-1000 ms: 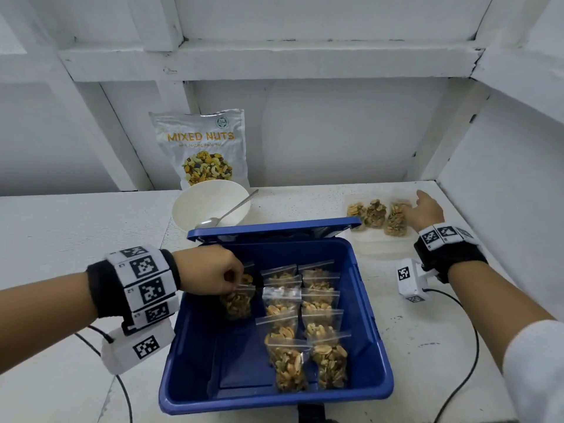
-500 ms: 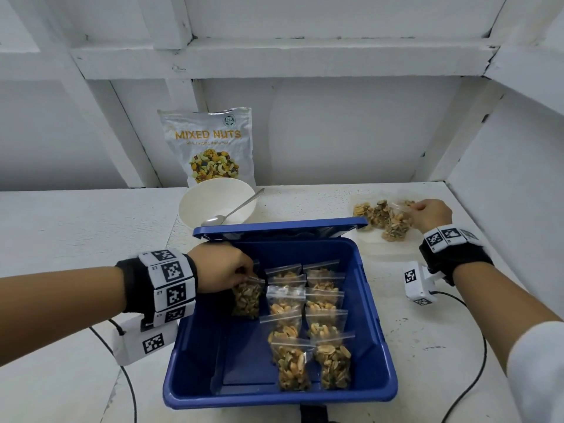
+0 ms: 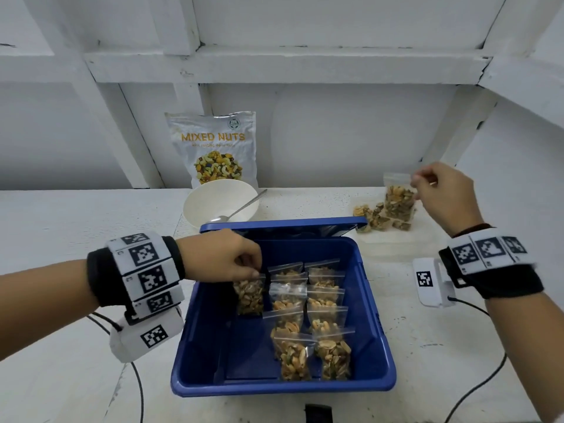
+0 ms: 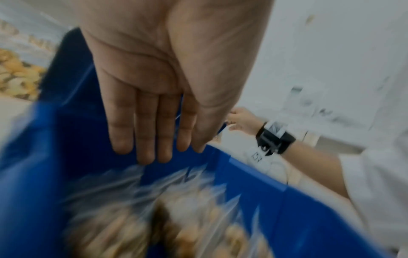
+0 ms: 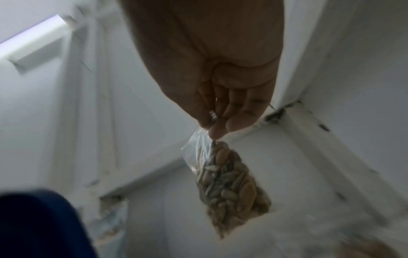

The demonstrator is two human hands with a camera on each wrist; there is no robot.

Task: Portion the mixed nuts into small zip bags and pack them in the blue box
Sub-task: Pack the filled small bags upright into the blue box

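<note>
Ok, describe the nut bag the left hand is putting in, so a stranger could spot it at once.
Start at the blue box in the middle of the white table. Inside it, two columns of small clear nut bags lie along the right side. The one you want hangs alone left of those columns, pinched at its top by the left hand.

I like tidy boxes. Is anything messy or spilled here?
Nothing is spilled. The bags in the blue box lie in two neat rows. The left hand holds one bag beside them, and a few filled bags wait on the table.
</note>
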